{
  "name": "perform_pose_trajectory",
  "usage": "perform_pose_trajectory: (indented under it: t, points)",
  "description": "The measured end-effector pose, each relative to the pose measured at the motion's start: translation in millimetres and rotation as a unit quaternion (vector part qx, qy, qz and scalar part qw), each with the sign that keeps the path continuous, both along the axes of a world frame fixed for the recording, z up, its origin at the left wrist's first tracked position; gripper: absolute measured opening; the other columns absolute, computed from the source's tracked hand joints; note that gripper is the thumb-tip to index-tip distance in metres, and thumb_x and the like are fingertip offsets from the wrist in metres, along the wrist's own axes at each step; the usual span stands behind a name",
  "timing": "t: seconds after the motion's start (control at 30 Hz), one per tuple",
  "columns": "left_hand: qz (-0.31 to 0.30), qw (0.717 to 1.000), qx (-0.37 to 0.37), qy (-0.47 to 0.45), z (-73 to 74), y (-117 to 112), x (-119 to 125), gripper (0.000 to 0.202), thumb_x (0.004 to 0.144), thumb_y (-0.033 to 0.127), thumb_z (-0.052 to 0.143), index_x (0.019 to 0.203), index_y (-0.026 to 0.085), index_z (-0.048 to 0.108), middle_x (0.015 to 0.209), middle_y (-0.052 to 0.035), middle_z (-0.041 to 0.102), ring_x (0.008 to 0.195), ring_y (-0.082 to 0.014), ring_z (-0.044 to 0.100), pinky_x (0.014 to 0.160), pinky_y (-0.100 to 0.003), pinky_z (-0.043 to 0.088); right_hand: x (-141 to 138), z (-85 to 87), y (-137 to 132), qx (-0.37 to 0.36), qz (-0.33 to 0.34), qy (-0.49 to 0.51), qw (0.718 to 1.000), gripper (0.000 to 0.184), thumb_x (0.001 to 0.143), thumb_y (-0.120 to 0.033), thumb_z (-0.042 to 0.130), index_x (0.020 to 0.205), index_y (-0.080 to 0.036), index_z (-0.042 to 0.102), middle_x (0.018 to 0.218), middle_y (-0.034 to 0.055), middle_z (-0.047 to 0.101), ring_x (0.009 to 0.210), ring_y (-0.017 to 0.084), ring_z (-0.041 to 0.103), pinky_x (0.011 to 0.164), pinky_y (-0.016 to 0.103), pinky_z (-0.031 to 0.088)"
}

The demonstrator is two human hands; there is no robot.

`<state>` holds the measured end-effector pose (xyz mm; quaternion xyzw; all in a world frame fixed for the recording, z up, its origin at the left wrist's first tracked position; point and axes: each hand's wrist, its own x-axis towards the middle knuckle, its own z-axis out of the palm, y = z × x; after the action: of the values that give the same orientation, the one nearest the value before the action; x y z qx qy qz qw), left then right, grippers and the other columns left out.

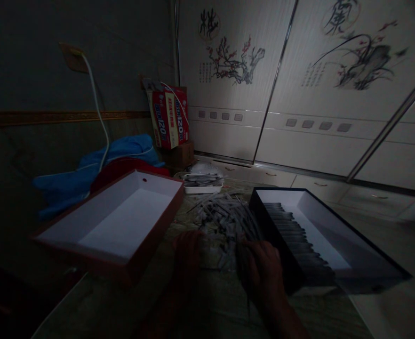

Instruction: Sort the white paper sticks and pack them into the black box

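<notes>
"How many hands do we see?"
"Two. Our left hand [188, 249] is by the near edge of the messy pile. It's too dark there, so we can't tell how its fingers are. Our right hand [264, 263] has its fingers bent, pinching some thin sticks [248, 266]."

"Where are the other sticks?"
"In three spots: one pile [225, 212] on the tabletop [212, 301], one row [299, 240] inside the black box [274, 247], and one bunch [203, 179] in the white tray [203, 190]. We can't count every stick."

"How many open boxes?"
"Two! The black one's on our right, and one red box [123, 226], white inside, is on our left."
</notes>
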<state>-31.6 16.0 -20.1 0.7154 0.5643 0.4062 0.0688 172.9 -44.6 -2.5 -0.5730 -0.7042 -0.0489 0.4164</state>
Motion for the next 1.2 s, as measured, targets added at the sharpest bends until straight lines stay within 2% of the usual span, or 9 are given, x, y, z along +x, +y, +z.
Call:
perform_pose_trajectory:
  t: [0.23, 0.57, 0.67, 0.77, 0.83, 0.93, 1.03, 1.1, 1.2]
  points:
    - [-0.022, 1.0, 0.007, 0.017, 2.5, -2, 0, 0.031, 0.079, 0.009, 0.036, 0.094, 0.021, 0.061, 0.093, -0.006, 0.066, 0.094, -0.0228, 0.055, 0.092, -0.044, 0.032, 1, 1.5, 0, -0.022, -0.005, -0.023, 0.999, 0.017, 0.086, -0.022, 0.045, 0.095, -0.02, 0.06, 0.082, 0.0047, 0.056, 0.079, 0.019, 0.051, 0.071, 0.034, 0.036]
    - [-0.158, 0.985, 0.02, 0.065, 12.2, -15, 17, 0.03, 0.077, 0.007, 0.04, 0.091, 0.022, 0.062, 0.093, -0.0055, 0.068, 0.096, -0.022, 0.056, 0.096, -0.048, 0.027, -15, -10.2, 1, -0.051, 0.049, -0.024, 0.997, 0.021, 0.087, -0.023, 0.047, 0.106, -0.019, 0.054, 0.095, 0.0078, 0.058, 0.088, 0.021, 0.053, 0.075, 0.033, 0.044]
    - [-0.128, 0.989, 0.071, -0.01, 15.9, -17, 20, 0.028, 0.08, 0.015, 0.046, 0.102, 0.024, 0.06, 0.109, -0.007, 0.063, 0.109, -0.0236, 0.049, 0.099, -0.047, 0.026, -16, -12.1, 2, -0.064, 0.046, 0.019, 0.997, 0.015, 0.088, -0.022, 0.044, 0.094, -0.021, 0.058, 0.087, 0.0062, 0.057, 0.081, 0.019, 0.055, 0.07, 0.031, 0.045]
    - [-0.03, 0.977, 0.048, -0.204, 18.9, -18, 22, 0.037, 0.075, 0.026, 0.058, 0.111, 0.021, 0.054, 0.112, -0.01, 0.058, 0.106, -0.0255, 0.051, 0.091, -0.043, 0.037, -14, -10.7, 2, -0.051, 0.029, 0.092, 0.994, 0.014, 0.088, -0.024, 0.044, 0.092, -0.019, 0.057, 0.085, 0.0061, 0.057, 0.078, 0.018, 0.056, 0.068, 0.029, 0.046]
    - [-0.032, 0.937, -0.072, -0.34, 19.2, -18, 25, 0.039, 0.072, 0.032, 0.061, 0.108, 0.018, 0.055, 0.092, -0.0071, 0.063, 0.081, -0.0207, 0.059, 0.071, -0.033, 0.047, -14, -9.7, 2, -0.051, 0.034, 0.114, 0.992, 0.015, 0.088, -0.024, 0.045, 0.092, -0.019, 0.058, 0.084, 0.0059, 0.057, 0.078, 0.018, 0.056, 0.068, 0.029, 0.046]
    - [-0.143, 0.842, -0.255, -0.453, 16.8, -19, 30, 0.036, 0.072, 0.039, 0.061, 0.098, 0.014, 0.06, 0.062, 0.0006, 0.06, 0.049, -0.0114, 0.051, 0.045, -0.022, 0.039, -19, -9.9, 0, -0.061, 0.066, 0.103, 0.991, 0.016, 0.088, -0.023, 0.045, 0.094, -0.02, 0.06, 0.086, 0.0066, 0.06, 0.081, 0.018, 0.058, 0.071, 0.029, 0.047]
    - [-0.183, 0.759, -0.307, -0.544, 13.8, -18, 33, 0.03, 0.072, 0.041, 0.061, 0.079, 0.013, 0.063, 0.051, 0.0026, 0.055, 0.043, -0.0081, 0.046, 0.041, -0.018, 0.036, -23, -11.4, -2, -0.072, 0.101, 0.097, 0.988, 0.023, 0.087, -0.024, 0.047, 0.106, -0.021, 0.058, 0.097, 0.0081, 0.062, 0.09, 0.019, 0.059, 0.078, 0.03, 0.048]
    - [-0.146, 0.701, -0.308, -0.627, 13.7, -15, 32, 0.021, 0.072, 0.034, 0.064, 0.072, 0.013, 0.062, 0.054, 0.0019, 0.057, 0.045, -0.0076, 0.049, 0.043, -0.017, 0.038, -23, -11.5, -3, -0.066, 0.084, 0.123, 0.987, 0.033, 0.086, -0.027, 0.048, 0.118, -0.019, 0.052, 0.109, 0.0099, 0.06, 0.1, 0.02, 0.057, 0.084, 0.032, 0.046]
    - [-0.095, 0.58, -0.328, -0.739, 16.6, -9, 24, 0.007, 0.077, 0.019, 0.059, 0.074, 0.013, 0.061, 0.06, 0.0008, 0.06, 0.048, -0.0067, 0.053, 0.044, -0.016, 0.041, -19, -10.4, -4, -0.058, 0.026, 0.168, 0.984, 0.036, 0.088, -0.03, 0.045, 0.121, -0.017, 0.049, 0.116, 0.0107, 0.058, 0.105, 0.02, 0.055, 0.086, 0.032, 0.046]
